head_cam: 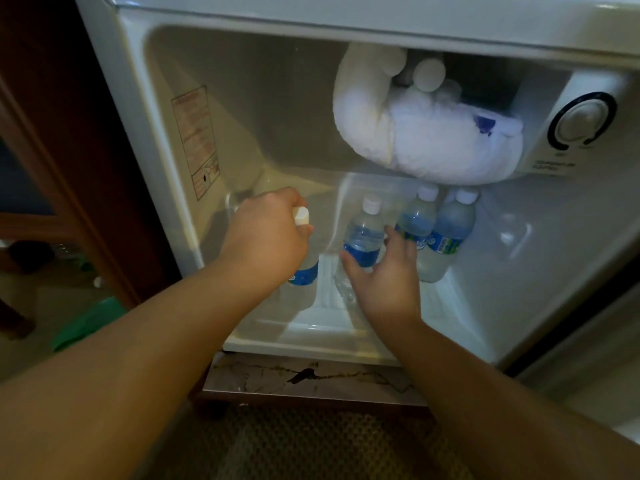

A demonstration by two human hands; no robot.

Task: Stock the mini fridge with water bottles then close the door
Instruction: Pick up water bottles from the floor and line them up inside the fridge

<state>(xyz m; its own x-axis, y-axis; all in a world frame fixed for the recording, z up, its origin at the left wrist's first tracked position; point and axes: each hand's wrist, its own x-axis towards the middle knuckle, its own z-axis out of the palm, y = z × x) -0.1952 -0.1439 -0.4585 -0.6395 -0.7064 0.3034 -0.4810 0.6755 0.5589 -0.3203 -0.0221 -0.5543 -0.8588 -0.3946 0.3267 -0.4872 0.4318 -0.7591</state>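
Note:
The white mini fridge [166,140] stands open in front of me. My left hand [266,237] grips the neck of a water bottle [306,271] with a white cap and blue label, standing at the left of the fridge floor. My right hand [388,275] holds a second bottle [363,237] by its lower body, fingers curled round the blue label. Two more bottles [417,220] [450,233] stand upright close together to the right of it.
A heavily frosted freezer box [433,140] hangs over the bottles at the top. A thermostat dial [581,121] sits at the upper right. A dark wooden cabinet side [69,133] borders the fridge on the left. A green item [90,323] lies on the floor at left.

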